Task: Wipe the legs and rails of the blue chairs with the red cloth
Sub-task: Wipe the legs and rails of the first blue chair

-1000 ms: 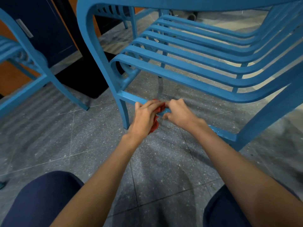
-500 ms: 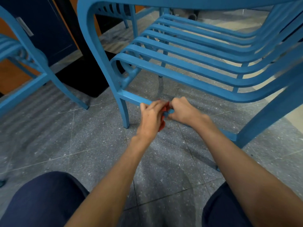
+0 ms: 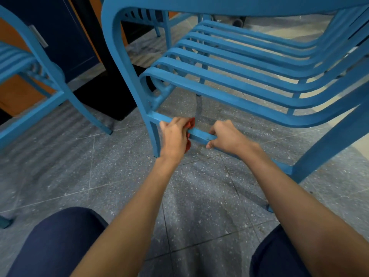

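Red cloth [image 3: 191,124] is bunched under my left grip [image 3: 175,136], whose fingers [image 3: 176,122] curl over it and the low rail [image 3: 200,134] of the blue chair [image 3: 239,90], close to the leg [image 3: 154,138]. My right grip [image 3: 229,137] is clamped bare on the same rail, just beside the cloth. Grey speckled floor [image 3: 119,176] lies beneath.

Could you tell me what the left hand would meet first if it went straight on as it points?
Probably the lower rail, which the left hand presses through the red cloth; beyond, only floor shows.
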`<state>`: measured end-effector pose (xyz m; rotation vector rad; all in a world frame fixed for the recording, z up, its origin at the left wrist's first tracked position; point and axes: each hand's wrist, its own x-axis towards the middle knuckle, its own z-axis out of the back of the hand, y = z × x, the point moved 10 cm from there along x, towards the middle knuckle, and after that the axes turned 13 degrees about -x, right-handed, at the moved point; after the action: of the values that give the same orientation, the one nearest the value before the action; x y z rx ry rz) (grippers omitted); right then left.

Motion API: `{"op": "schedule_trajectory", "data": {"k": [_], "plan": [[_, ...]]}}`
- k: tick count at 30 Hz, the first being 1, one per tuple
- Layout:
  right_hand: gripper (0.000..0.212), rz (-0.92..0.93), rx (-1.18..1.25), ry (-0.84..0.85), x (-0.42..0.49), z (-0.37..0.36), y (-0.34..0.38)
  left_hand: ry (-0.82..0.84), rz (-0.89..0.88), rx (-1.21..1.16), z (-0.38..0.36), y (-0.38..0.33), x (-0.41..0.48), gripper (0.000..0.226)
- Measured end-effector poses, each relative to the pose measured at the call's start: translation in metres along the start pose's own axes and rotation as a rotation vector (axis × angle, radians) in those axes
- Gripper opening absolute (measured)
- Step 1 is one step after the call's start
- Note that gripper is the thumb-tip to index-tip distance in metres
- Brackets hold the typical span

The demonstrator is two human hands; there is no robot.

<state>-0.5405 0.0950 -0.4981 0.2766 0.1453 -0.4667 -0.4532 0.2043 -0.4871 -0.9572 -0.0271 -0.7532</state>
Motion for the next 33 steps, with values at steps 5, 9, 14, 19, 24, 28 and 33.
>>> {"op": "schedule_trajectory", "data": {"k": [5,9,14,19,24,28,33], "plan": [[0.035,-0.002,0.015,0.003,0.002,0.001,-0.003,0.14,-0.152,-0.074,-0.024,-0.029,-0.028,0.031],[0.033,-0.02,-0.001,0.003,-0.001,-0.001,-0.006,0.181,-0.235,-0.038,-0.006,-0.02,-0.027,0.03],[0.03,-0.018,0.015,-0.006,-0.006,0.001,-0.003,0.1,-0.166,-0.06,0.04,0.018,0.008,0.024],[0.027,-0.016,0.007,-0.007,-0.008,0.002,0.0,-0.169,0.062,-0.126,0.064,0.036,0.012,0.024],[0.029,-0.022,0.012,-0.006,-0.004,0.0,-0.002,-0.093,-0.025,-0.176,0.008,-0.003,-0.029,0.028],[0.036,-0.02,0.014,-0.004,-0.003,-0.003,-0.004,0.068,-0.157,-0.18,-0.016,-0.024,-0.04,0.031],[0.035,-0.026,0.006,0.019,-0.007,-0.003,-0.006,-0.033,-0.105,-0.111,0.023,0.005,-0.014,0.027]]}}
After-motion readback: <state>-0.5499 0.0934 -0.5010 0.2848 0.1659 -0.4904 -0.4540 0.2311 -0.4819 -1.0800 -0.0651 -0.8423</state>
